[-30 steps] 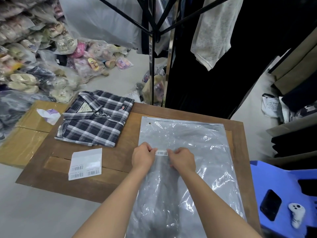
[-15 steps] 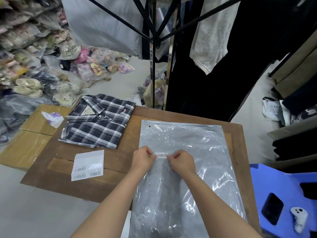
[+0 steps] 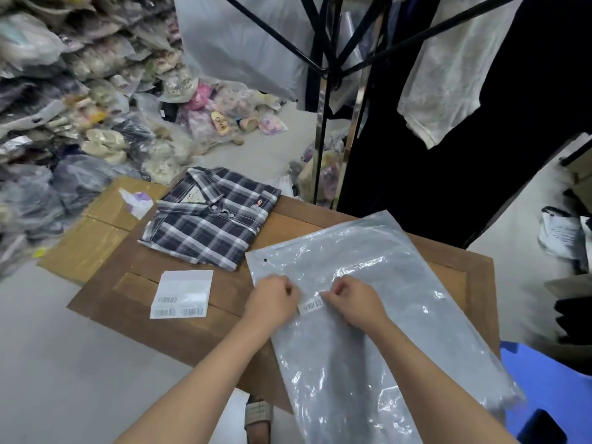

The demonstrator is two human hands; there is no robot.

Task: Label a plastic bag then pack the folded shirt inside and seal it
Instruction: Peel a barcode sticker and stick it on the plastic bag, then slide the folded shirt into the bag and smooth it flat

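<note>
the plastic bag [image 3: 378, 302] lies flat on the wooden table [image 3: 179, 334], turned at a slant so one corner hangs past the near edge; it is clear and crinkled, with a small punched hole near its upper left corner; the left hand [image 3: 272, 299] rests on the bag's left side, fingers curled under into a loose fist, pressing at the left end of a small barcode label [image 3: 310, 305]; the right hand [image 3: 352, 302] sits just beside it, fingers bent in, thumb and forefinger pinched at the label's right end; the label lies on the bag between the two hands, whether it is fully stuck down i cannot tell; the folded shirt [image 3: 211, 216], dark plaid with white stripes, lies on the far left part of the table, collar away from the person, well apart from the bag's opening and just short of touching its upper left corner; a white sheet of labels [image 3: 182, 293] with barcodes along its lower edge lies on the table to the left of the left hand; flat cardboard [image 3: 96, 238] sits on the floor beyond the table's left side; heaps of bagged goods [image 3: 80, 107] fill the far left; a blue stool [image 3: 551, 386] stands at the lower right
</note>
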